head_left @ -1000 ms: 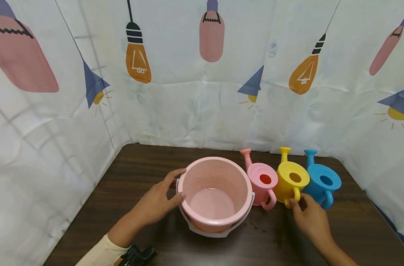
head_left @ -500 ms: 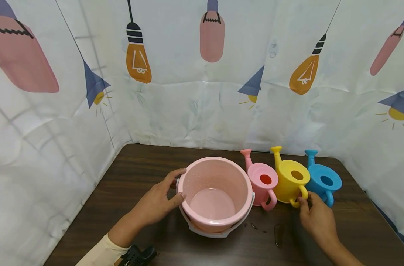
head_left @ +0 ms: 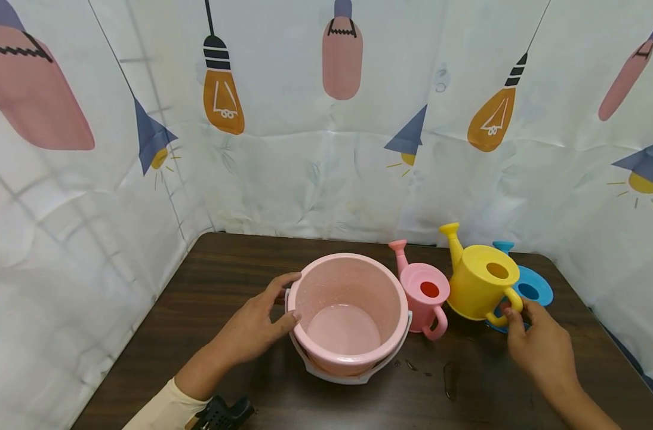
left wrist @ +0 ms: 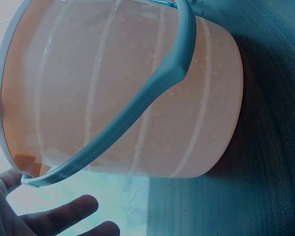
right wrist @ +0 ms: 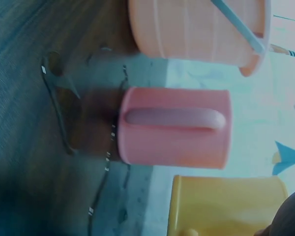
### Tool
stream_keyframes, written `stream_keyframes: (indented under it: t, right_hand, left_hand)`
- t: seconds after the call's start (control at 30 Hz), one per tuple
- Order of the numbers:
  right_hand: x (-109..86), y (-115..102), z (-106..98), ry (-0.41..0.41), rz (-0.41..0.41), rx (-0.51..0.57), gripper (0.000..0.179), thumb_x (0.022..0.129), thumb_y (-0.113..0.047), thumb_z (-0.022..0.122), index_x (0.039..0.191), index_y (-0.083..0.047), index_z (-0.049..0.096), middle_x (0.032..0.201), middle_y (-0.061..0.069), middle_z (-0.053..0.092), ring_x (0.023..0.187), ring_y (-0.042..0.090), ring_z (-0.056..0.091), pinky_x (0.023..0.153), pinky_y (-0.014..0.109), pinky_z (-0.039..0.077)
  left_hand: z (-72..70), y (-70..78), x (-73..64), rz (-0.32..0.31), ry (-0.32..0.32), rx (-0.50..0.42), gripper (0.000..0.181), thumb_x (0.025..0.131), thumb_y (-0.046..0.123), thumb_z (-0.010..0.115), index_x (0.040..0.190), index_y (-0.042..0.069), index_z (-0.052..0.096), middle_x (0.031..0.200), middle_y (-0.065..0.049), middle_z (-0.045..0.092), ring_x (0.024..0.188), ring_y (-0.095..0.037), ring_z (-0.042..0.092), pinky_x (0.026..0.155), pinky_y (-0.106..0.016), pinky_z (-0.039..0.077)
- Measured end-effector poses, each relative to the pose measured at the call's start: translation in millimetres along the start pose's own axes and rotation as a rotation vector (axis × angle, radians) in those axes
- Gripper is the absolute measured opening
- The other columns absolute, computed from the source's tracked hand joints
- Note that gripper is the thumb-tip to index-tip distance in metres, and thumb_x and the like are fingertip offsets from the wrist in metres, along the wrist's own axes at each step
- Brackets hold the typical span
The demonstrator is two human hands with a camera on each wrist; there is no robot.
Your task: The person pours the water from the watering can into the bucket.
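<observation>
A pink bucket [head_left: 350, 358] with a pale swing handle stands upright on the table. My left hand [head_left: 256, 328] holds its left rim, thumb over the edge and the forefinger at the rim; other fingers [left wrist: 69, 214] stretch out below the rim in the left wrist view. My right hand [head_left: 544, 343] grips the handle of a yellow watering can [head_left: 474, 286], which is raised and tilted slightly, its spout towards the back left. To the left of it stands a pink watering can [head_left: 423, 283]. A blue watering can [head_left: 538, 280] is partly hidden behind the yellow one.
Wet spots [head_left: 450, 381] lie on the dark wooden table [head_left: 235, 263] in front of the cans. A white printed curtain [head_left: 283, 179] closes off the back and sides. At the front left, a black device [head_left: 221, 413] sits by my left sleeve.
The yellow watering can has gone up and to the right in my right hand and now covers part of the blue one. My left hand and the bucket stay in place.
</observation>
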State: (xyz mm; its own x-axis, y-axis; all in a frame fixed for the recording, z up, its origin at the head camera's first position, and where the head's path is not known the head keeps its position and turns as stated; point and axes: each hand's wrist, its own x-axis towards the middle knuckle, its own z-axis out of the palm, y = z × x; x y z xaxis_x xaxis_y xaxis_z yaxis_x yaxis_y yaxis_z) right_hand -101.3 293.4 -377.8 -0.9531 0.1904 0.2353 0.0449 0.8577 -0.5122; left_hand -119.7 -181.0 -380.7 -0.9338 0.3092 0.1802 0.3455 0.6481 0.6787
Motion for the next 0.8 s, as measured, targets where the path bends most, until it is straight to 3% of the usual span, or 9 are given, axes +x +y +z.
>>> stream_keyframes:
  t: [0.13,0.37,0.53,0.8]
  right_hand:
    - [2.0,-0.8,-11.1,0.036,-0.038,-0.011,0.044,0.109,-0.023,0.048,0.133,0.014,0.053,0.114,0.038,0.064,0.07,0.03,0.063,0.051,0.035,0.043]
    - [1.0,-2.8,-24.2,0.077,-0.066,-0.009,0.042,0.108,-0.022,0.049,0.131,0.013,0.054,0.112,0.037,0.065,0.055,0.017,0.052,0.045,0.031,0.039]
    - [2.2,-4.8,-31.8,0.08,-0.066,-0.03,0.043,0.109,-0.024,0.048,0.128,0.014,0.053,0.111,0.039,0.064,0.047,0.018,0.046,0.041,0.032,0.036]
    - [5.5,-9.4,-42.6,0.069,-0.079,-0.026,0.042,0.109,-0.024,0.047,0.134,0.011,0.053,0.118,0.038,0.063,0.05,0.017,0.05,0.042,0.033,0.037]
  left_hand:
    - [0.0,0.1,0.0,-0.007,-0.001,0.001,0.066,0.096,0.041,0.065,0.154,0.04,0.034,0.122,0.005,0.066,0.115,-0.02,0.063,0.09,-0.052,0.048]
    - [-0.4,0.5,0.4,-0.013,-0.002,0.004,0.067,0.095,0.038,0.066,0.154,0.041,0.033,0.122,0.004,0.066,0.115,-0.02,0.063,0.09,-0.052,0.048]
    - [-0.8,1.4,0.3,-0.014,-0.003,0.004,0.067,0.095,0.039,0.066,0.154,0.041,0.033,0.123,0.003,0.066,0.116,-0.021,0.063,0.09,-0.053,0.048]
    - [-0.7,1.8,0.1,-0.027,-0.007,0.014,0.068,0.095,0.039,0.066,0.154,0.041,0.033,0.124,0.002,0.066,0.117,-0.022,0.063,0.09,-0.054,0.048]
